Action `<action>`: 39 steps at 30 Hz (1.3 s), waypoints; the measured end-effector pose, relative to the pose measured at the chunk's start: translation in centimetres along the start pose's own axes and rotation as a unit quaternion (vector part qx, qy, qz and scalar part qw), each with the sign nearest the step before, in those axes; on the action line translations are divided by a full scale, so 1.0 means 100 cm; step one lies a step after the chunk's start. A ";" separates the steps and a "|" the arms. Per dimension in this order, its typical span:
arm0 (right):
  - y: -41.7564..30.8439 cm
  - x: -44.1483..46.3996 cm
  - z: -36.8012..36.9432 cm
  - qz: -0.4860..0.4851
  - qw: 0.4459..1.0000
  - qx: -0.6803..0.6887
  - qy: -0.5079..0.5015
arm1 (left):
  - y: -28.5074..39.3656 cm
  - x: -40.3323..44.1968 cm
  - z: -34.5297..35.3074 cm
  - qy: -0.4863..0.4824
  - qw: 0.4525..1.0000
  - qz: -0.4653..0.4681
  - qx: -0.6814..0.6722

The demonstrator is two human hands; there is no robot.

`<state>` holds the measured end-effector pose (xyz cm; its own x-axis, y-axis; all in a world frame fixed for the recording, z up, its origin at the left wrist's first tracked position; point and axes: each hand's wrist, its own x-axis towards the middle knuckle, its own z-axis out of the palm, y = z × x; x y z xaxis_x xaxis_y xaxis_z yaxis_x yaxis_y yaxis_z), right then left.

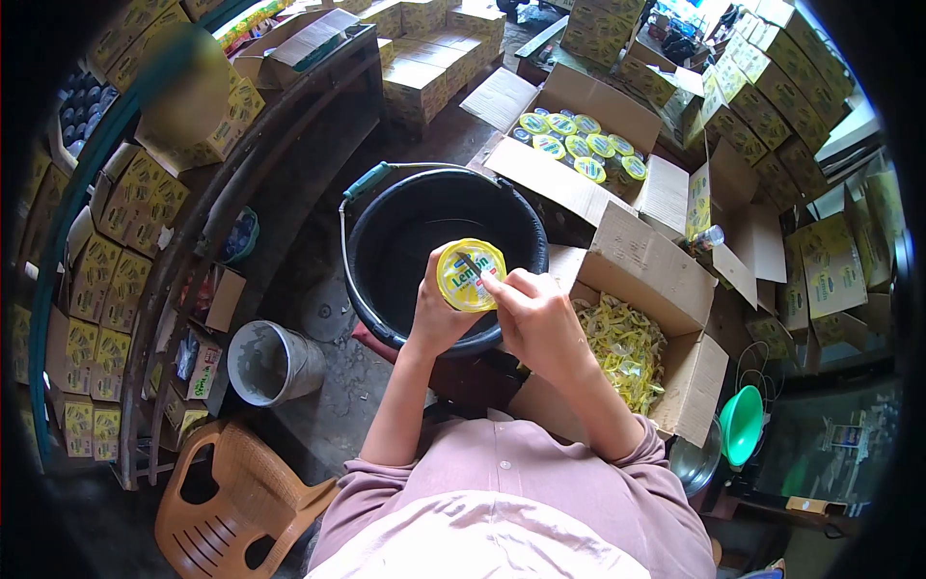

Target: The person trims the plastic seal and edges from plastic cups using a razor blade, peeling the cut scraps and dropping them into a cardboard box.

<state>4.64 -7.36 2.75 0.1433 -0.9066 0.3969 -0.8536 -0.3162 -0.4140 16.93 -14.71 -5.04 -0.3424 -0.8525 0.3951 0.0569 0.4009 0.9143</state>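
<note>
Above the black bucket (pixel 386 246), my left hand (pixel 439 311) is wrapped round a tub with a yellow-rimmed lid (pixel 471 274) marked "Lemon". My right hand (pixel 542 323) is closed in a pinch over the lid, with a thin dark strip-like tool (pixel 473 264) between its fingers, lying across the label. To the right, an open cardboard box (pixel 646 241) holds a heap of yellow wrappers or labels (pixel 620 349). Behind it, another open box (pixel 550 179) contains several similar yellow-lidded tubs (pixel 577 147).
A white bucket (pixel 275 365) and a brown plastic chair (pixel 236 487) stand at the left. Shelves there hold yellow printed cartons (pixel 96 280). More cartons (pixel 420 82) are stacked behind. A green bowl (pixel 741 426) lies at the right.
</note>
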 end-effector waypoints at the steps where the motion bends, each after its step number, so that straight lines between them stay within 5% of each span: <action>1: 0.000 -0.001 0.000 0.004 1.000 -0.002 -0.005 | 0.000 0.000 0.000 -0.001 1.000 0.001 0.002; 26: 0.003 -0.024 -0.039 -0.013 0.998 -0.015 -0.061 | -0.013 -0.001 -0.003 0.015 1.000 0.008 -0.009; 39: 0.040 0.035 -0.040 -0.210 0.971 -0.042 -0.108 | 0.000 0.000 -0.004 -0.092 0.982 -0.062 -0.156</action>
<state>-0.31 -10.65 5.75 0.5807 -0.7433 0.3322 -0.7341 -0.6545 -0.1812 17.30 -14.82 -4.97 -0.5267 -0.8017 0.2825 0.2782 0.1515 0.9485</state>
